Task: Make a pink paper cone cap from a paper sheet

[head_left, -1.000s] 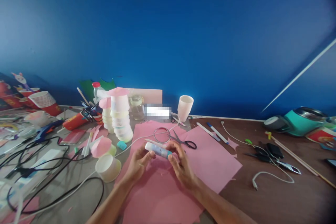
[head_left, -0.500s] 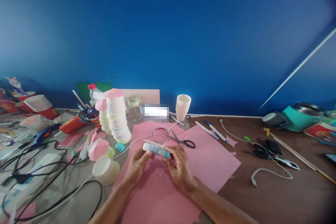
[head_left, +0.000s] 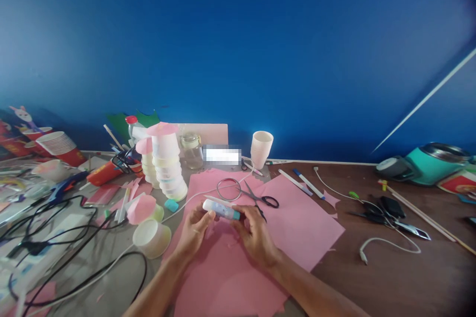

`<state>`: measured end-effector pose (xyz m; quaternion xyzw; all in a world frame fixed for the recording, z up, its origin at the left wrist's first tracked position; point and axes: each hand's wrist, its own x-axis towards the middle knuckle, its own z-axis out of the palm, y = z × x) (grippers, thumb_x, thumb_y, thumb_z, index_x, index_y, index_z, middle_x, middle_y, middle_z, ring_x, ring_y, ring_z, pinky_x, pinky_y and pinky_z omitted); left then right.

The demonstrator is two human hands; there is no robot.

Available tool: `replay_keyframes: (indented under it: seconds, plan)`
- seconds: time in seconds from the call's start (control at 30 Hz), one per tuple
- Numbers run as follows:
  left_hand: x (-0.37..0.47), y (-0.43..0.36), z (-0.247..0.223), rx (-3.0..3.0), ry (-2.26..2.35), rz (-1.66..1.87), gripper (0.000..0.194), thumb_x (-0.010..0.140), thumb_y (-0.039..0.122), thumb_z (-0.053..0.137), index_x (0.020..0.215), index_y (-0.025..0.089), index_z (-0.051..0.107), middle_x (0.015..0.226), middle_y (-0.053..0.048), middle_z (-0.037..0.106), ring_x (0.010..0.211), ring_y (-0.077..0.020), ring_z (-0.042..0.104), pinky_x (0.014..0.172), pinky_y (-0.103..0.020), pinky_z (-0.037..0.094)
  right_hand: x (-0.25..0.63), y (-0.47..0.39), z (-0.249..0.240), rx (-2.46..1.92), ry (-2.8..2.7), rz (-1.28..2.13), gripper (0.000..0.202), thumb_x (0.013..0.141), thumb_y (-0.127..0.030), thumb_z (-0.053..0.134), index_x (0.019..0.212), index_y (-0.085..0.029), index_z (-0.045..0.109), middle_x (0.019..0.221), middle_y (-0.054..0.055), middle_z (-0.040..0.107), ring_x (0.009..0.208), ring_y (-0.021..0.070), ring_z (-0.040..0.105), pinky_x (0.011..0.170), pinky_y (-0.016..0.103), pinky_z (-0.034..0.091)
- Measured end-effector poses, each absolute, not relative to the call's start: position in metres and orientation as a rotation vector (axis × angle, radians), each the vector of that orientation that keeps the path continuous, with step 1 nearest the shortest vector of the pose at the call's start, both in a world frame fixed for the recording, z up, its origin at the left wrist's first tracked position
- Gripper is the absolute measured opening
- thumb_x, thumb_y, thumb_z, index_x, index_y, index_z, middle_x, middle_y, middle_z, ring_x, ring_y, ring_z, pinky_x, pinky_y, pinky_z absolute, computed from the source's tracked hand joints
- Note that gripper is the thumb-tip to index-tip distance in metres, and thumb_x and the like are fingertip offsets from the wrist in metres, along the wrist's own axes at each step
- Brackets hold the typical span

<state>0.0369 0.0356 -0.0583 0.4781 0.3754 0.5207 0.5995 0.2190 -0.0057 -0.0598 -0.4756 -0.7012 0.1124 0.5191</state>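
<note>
A white and pale-blue glue stick (head_left: 221, 209) lies nearly level between my hands, tilted slightly down to the right. My left hand (head_left: 194, 234) pinches its white end with thumb and fingers. Around the teal end, the fingers of my right hand (head_left: 256, 237) are closed. Beneath both hands spread pink paper sheets (head_left: 297, 220). Just beyond the right hand, black-handled scissors (head_left: 269, 201) rest on the paper with blades apart. A small teal cap (head_left: 171, 205) sits to the left, near a stack of white paper cups (head_left: 169, 168) topped with pink paper.
To the left, black cables (head_left: 35, 247) tangle beside a tipped paper cup (head_left: 150, 238). White cups (head_left: 261, 149) stand by the blue wall (head_left: 238, 59). Two markers (head_left: 308, 184), a white cable (head_left: 386, 241) and a turquoise kettle (head_left: 433, 163) are on the right.
The camera view has shifted slightly, so the comb at the top is mostly out of sight. Both hands keep hold of the glue stick, and more of the scissors' handle shows behind the right hand.
</note>
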Motion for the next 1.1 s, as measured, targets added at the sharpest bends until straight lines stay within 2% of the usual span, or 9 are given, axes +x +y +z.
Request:
replay_keyframes:
  seconds: [0.13, 0.27, 0.37, 0.5, 0.57, 0.7, 0.8, 0.93, 1.1]
  plan:
    - [0.037, 0.034, -0.06, 1.133, 0.855, 1.204, 0.032, 0.076, 0.044, 0.079, 0.073, 0.015, 0.067, 0.069, -0.002, 0.061, 0.07, -0.0146, 0.054, 0.07, -0.025, 0.046, 0.219, -0.01, -0.056, -1.069, -1.71, 0.058, 0.017, 0.096, -0.023, 0.052, 0.112, -0.02, 0.057, 0.097, 0.008, 0.071, 0.089, 0.0232, 0.066, 0.085, 0.043, 0.047]
    - [0.037, 0.033, -0.056, 1.137, 0.862, 1.204, 0.032, 0.077, 0.046, 0.078, 0.077, 0.015, 0.068, 0.07, -0.002, 0.062, 0.07, -0.0152, 0.055, 0.069, -0.026, 0.046, 0.223, -0.009, -0.054, -1.05, -1.743, 0.235, 0.031, 0.098, -0.039, 0.048, 0.12, -0.019, 0.056, 0.095, 0.008, 0.07, 0.082, 0.0222, 0.065, 0.076, 0.038, 0.051]
    - [0.039, 0.033, -0.051, 1.144, 0.849, 1.196, 0.035, 0.073, 0.047, 0.081, 0.076, 0.015, 0.068, 0.069, -0.002, 0.061, 0.068, -0.0151, 0.054, 0.067, -0.026, 0.045, 0.222, -0.007, -0.056, -1.128, -1.716, 0.302, 0.023, 0.1, -0.032, 0.045, 0.112, -0.021, 0.061, 0.088, 0.006, 0.071, 0.078, 0.0203, 0.065, 0.073, 0.035, 0.05]
    - [0.039, 0.032, -0.049, 1.157, 0.856, 1.202, 0.035, 0.073, 0.047, 0.08, 0.074, 0.015, 0.067, 0.069, -0.002, 0.06, 0.069, -0.0155, 0.054, 0.069, -0.026, 0.046, 0.22, -0.009, -0.057, -1.104, -1.718, 0.085, 0.019, 0.097, -0.02, 0.05, 0.114, -0.021, 0.057, 0.096, 0.007, 0.071, 0.086, 0.0222, 0.065, 0.085, 0.042, 0.045]
    - [0.038, 0.032, -0.051, 1.168, 0.873, 1.202, 0.034, 0.075, 0.047, 0.079, 0.074, 0.016, 0.067, 0.07, -0.002, 0.061, 0.07, -0.0158, 0.055, 0.07, -0.026, 0.046, 0.221, -0.01, -0.056, -1.056, -1.737, 0.052, 0.021, 0.096, -0.022, 0.051, 0.117, -0.02, 0.056, 0.1, 0.008, 0.07, 0.091, 0.0239, 0.065, 0.088, 0.044, 0.043]
    - [0.037, 0.033, -0.052, 1.156, 0.879, 1.193, 0.033, 0.074, 0.046, 0.08, 0.077, 0.015, 0.068, 0.07, -0.002, 0.062, 0.069, -0.0154, 0.054, 0.067, -0.025, 0.046, 0.224, -0.008, -0.056, -1.06, -1.744, 0.271, 0.028, 0.098, -0.035, 0.047, 0.119, -0.02, 0.057, 0.095, 0.008, 0.071, 0.083, 0.0226, 0.065, 0.08, 0.039, 0.049]
    - [0.037, 0.034, -0.053, 1.135, 0.86, 1.185, 0.034, 0.073, 0.046, 0.081, 0.079, 0.015, 0.069, 0.071, -0.002, 0.062, 0.069, -0.0151, 0.054, 0.067, -0.025, 0.045, 0.223, -0.006, -0.059, -1.149, -1.687, 0.337, 0.018, 0.098, -0.029, 0.049, 0.108, -0.022, 0.062, 0.091, 0.006, 0.071, 0.081, 0.0218, 0.064, 0.074, 0.036, 0.05]
    - [0.037, 0.034, -0.054, 1.133, 0.875, 1.187, 0.032, 0.075, 0.044, 0.08, 0.076, 0.015, 0.069, 0.071, -0.002, 0.061, 0.07, -0.0152, 0.054, 0.069, -0.026, 0.045, 0.22, -0.008, -0.061, -1.102, -1.64, 0.241, 0.012, 0.093, -0.024, 0.054, 0.104, -0.021, 0.058, 0.092, 0.006, 0.067, 0.08, 0.0208, 0.061, 0.075, 0.037, 0.05]
    - [0.038, 0.034, -0.05, 1.111, 0.856, 1.198, 0.032, 0.074, 0.044, 0.081, 0.078, 0.015, 0.069, 0.071, -0.002, 0.062, 0.07, -0.015, 0.053, 0.068, -0.026, 0.044, 0.222, -0.006, -0.058, -1.112, -1.627, 0.425, 0.028, 0.095, -0.038, 0.051, 0.113, -0.018, 0.061, 0.095, 0.008, 0.068, 0.081, 0.0214, 0.063, 0.073, 0.036, 0.052]
